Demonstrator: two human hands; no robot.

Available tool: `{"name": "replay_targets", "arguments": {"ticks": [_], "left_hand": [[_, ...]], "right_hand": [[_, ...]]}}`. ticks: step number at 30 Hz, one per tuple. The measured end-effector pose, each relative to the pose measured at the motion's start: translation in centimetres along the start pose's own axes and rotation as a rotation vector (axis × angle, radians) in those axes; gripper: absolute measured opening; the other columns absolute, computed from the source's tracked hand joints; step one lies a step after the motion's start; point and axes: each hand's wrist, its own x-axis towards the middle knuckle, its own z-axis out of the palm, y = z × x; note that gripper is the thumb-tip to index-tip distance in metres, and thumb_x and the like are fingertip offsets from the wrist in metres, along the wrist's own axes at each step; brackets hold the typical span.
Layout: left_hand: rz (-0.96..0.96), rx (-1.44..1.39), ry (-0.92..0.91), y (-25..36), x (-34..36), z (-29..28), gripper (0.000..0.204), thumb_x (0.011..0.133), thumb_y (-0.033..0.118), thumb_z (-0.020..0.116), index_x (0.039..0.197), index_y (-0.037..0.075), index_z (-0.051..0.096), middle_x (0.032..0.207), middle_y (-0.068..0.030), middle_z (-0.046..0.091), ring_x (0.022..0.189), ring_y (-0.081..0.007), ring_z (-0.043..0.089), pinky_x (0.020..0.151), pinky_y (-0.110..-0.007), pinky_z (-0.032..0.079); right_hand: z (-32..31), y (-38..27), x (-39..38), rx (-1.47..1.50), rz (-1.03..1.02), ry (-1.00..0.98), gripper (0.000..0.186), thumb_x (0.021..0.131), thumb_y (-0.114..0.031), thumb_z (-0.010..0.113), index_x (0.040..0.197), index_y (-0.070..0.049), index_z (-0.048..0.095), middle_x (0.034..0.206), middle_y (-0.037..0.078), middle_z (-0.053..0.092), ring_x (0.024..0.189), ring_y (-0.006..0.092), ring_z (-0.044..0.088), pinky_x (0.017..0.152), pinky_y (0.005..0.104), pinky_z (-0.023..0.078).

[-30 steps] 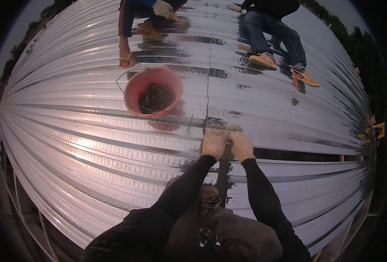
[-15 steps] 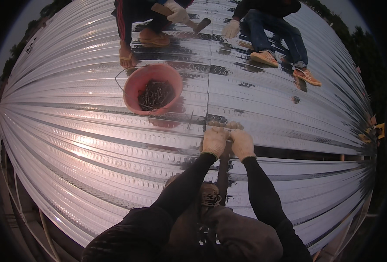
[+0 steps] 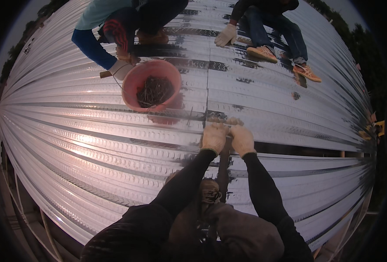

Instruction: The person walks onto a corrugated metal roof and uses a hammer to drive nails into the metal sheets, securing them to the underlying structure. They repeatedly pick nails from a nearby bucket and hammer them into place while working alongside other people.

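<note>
My left hand and my right hand, both in cream knitted gloves, are side by side, fingers curled on the edge of a corrugated metal sheet beside a long dark gap. Just beyond them, to the left, a pink bucket holds a pile of dark nails. My boot rests below my hands, next to a dark strip running down between my arms.
One co-worker crouches behind the bucket, a gloved hand at a wooden handle. Another sits at upper right, gloved hand on the sheets. Yellow objects are at the far right edge; trees stand beyond the roof.
The left co-worker has bent down leftward, moving hand and tool from above to beside the bucket. The right co-worker's hand has come lower onto the sheets. My hands have barely moved.
</note>
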Motion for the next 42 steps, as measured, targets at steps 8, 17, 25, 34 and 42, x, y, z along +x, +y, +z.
{"name": "replay_targets", "arguments": {"ticks": [8,17,25,34,42], "left_hand": [[-0.003,0.031,-0.048,0.0,0.4,-1.0,0.017,0.102,0.019,0.061,0.104,0.015,0.078,0.109,-0.0121,0.076,0.110,-0.0337,0.074,0.093,-0.049,0.060],[0.048,0.014,-0.016,-0.7,0.2,0.9,0.023,0.103,0.019,0.059,0.106,0.014,0.081,0.109,-0.0161,0.077,0.113,-0.0342,0.073,0.098,-0.047,0.058],[-0.009,-0.063,-0.029,-0.9,0.0,1.7,0.020,0.092,0.016,0.074,0.111,0.015,0.077,0.115,-0.0118,0.075,0.115,-0.0334,0.072,0.097,-0.048,0.058],[0.036,0.001,0.035,-0.4,0.1,0.8,0.017,0.100,0.018,0.061,0.102,0.016,0.078,0.108,-0.0120,0.076,0.109,-0.0321,0.073,0.092,-0.048,0.059],[-0.005,-0.070,0.075,-0.2,-0.2,0.9,0.015,0.099,0.018,0.062,0.101,0.017,0.077,0.105,-0.0110,0.075,0.108,-0.0310,0.073,0.090,-0.048,0.058]], "right_hand": [[-0.4,-0.2,0.1,-0.026,-0.006,-0.017,0.013,0.092,-0.004,0.067,0.096,-0.011,0.077,0.102,0.015,0.077,0.104,0.0383,0.075,0.088,0.0528,0.059],[-0.4,-0.1,0.1,-0.052,-0.001,-0.040,0.014,0.092,-0.005,0.068,0.098,-0.011,0.080,0.101,0.015,0.077,0.103,0.0374,0.076,0.089,0.0515,0.060],[-0.8,-0.4,0.3,-0.075,0.014,-0.072,0.015,0.092,-0.006,0.069,0.099,-0.012,0.080,0.102,0.013,0.077,0.104,0.0357,0.076,0.090,0.0509,0.060],[-0.7,-0.3,0.2,-0.053,0.005,-0.040,0.012,0.092,-0.006,0.067,0.095,-0.011,0.077,0.100,0.014,0.076,0.104,0.0365,0.075,0.090,0.0511,0.059],[-0.2,-0.1,0.2,-0.067,-0.007,-0.030,0.011,0.091,-0.005,0.067,0.096,-0.011,0.075,0.099,0.014,0.075,0.102,0.0372,0.075,0.088,0.0516,0.059]]}}
